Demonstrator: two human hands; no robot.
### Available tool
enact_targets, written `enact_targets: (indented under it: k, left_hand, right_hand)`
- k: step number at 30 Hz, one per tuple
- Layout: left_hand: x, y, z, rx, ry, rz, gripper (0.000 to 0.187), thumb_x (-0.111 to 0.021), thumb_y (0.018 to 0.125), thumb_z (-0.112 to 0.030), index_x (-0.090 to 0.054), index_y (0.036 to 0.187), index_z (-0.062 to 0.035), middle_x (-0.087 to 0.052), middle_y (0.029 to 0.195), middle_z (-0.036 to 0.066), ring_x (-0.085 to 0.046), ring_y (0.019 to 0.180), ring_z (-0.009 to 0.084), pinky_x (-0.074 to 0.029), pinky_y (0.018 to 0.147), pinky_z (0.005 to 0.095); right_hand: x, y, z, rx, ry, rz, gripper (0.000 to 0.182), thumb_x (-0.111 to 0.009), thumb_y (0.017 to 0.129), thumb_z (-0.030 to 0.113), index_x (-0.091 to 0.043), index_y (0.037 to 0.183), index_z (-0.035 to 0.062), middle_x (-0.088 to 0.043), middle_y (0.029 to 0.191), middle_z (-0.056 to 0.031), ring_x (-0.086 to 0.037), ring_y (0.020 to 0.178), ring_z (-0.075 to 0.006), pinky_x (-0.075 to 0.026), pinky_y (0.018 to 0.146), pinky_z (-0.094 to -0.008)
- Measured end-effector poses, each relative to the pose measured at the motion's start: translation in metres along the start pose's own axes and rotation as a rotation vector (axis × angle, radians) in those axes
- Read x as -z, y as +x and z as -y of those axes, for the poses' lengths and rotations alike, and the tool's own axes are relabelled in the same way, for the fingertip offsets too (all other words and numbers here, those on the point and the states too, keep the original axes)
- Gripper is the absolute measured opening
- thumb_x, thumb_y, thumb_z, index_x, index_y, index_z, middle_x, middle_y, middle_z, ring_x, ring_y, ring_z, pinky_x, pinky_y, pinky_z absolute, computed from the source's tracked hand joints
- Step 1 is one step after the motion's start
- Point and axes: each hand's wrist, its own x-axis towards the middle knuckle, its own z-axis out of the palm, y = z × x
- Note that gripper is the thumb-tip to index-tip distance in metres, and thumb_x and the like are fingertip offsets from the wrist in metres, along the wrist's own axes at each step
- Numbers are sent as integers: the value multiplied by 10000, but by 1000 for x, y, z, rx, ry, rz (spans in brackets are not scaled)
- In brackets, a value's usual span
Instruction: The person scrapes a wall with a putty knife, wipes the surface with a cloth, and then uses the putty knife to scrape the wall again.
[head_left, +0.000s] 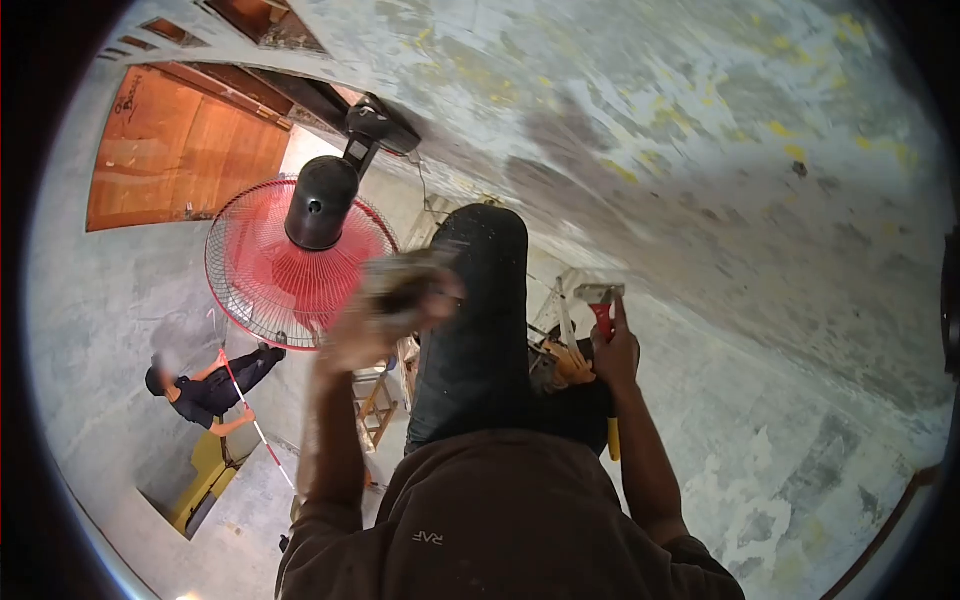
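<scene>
My right hand [616,358] is closed around the red handle of a scraper [602,318], with the index finger stretched along it toward its wide metal head. It is beside my bent knee, near the patchy wall [700,200]. Motion blurs my left hand [365,330], raised on the other side of the knee, in front of the fan's edge. Its fingers appear curled about a grey-brown object [405,290], too smeared to name.
A wall fan [250,260] with a red grille juts out at the left. Below, a person in dark clothes [215,390] holds a red-and-white pole [245,400]. A wooden stepladder [375,412] stands beneath me. An orange wooden panel [185,145] is at the upper left.
</scene>
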Motion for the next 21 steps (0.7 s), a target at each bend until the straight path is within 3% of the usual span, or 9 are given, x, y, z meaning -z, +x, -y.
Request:
enact_targets:
  k: [1, 4, 6, 9, 10, 13, 15, 19, 21]
  left_hand:
    - [18, -20, -8, 59, 60, -103, 197, -627, 861, -149, -646, 1008, -20, -549, 741, -32, -485, 630, 50, -408, 543, 229]
    - [20, -48, -16, 169, 48, -275, 186, -638, 873, -146, -648, 1012, -24, -529, 721, -39, -452, 612, 41, -363, 515, 222]
    - [13, -52, -16, 200, 29, -368, 181, -655, 873, -141, -649, 1014, -28, -520, 712, -42, -439, 603, 37, -346, 511, 217]
    - [-25, -33, -5, 137, 101, -312, 243, -736, 833, -124, -649, 1037, -22, -546, 735, -35, -482, 654, 42, -405, 583, 213]
    - [-31, -27, 2, 210, 154, -197, 282, -733, 835, -132, -648, 1075, -11, -585, 778, -20, -506, 693, 44, -430, 612, 221]
    - [-76, -4, 5, 67, 12, -149, 343, -756, 811, -148, -643, 1097, 4, -619, 798, 1, -511, 684, 48, -437, 608, 235]
    - [-92, 9, -1, 141, 183, 15, 393, -786, 776, -169, -639, 1092, 14, -638, 806, 33, -538, 693, 72, -460, 628, 255]
    - [-113, 21, -1, 59, 159, 66, 459, -817, 733, -206, -633, 1090, 17, -662, 826, 79, -610, 767, 128, -500, 706, 293]
    - [-118, 20, 8, 112, 132, 113, 495, -828, 730, -176, -618, 1146, -10, -655, 887, 52, -576, 778, 95, -482, 699, 264]
  right_hand:
    - [12, -2, 10, -121, 72, 54, 786, -632, 834, 69, -258, 1515, 186, -621, 708, -135, -618, 617, -221, -504, 605, -361]
    - [30, -3, 15, -107, 260, 11, 809, -628, 841, 53, -221, 1529, 177, -614, 665, -89, -564, 525, -167, -475, 538, -315]
    - [43, -5, 27, -123, 268, 34, 795, -636, 848, 50, -227, 1524, 140, -655, 721, -81, -583, 558, -133, -481, 537, -299]
    - [56, -5, 55, -68, 597, 53, 725, -663, 874, 92, -276, 1487, 71, -704, 918, -129, -639, 663, -133, -522, 596, -271]
    - [61, -6, 64, -67, 591, 41, 725, -663, 874, 92, -276, 1487, 71, -704, 918, -129, -639, 663, -133, -522, 596, -271]
    - [83, -9, 100, 90, 934, 174, 633, -647, 920, 167, -296, 1428, 32, -668, 1042, -177, -658, 754, -164, -532, 706, -288]
    - [95, -11, 120, 117, 1055, 178, 619, -637, 928, 184, -298, 1422, 32, -656, 1064, -189, -661, 763, -182, -535, 702, -297]
    - [110, -8, 136, 267, 1344, 246, 562, -623, 927, 210, -333, 1375, 36, -593, 1133, -210, -634, 814, -245, -514, 727, -356]
    - [116, -7, 137, 353, 1414, 266, 536, -625, 920, 205, -354, 1351, 37, -568, 1148, -205, -614, 830, -251, -499, 741, -370]
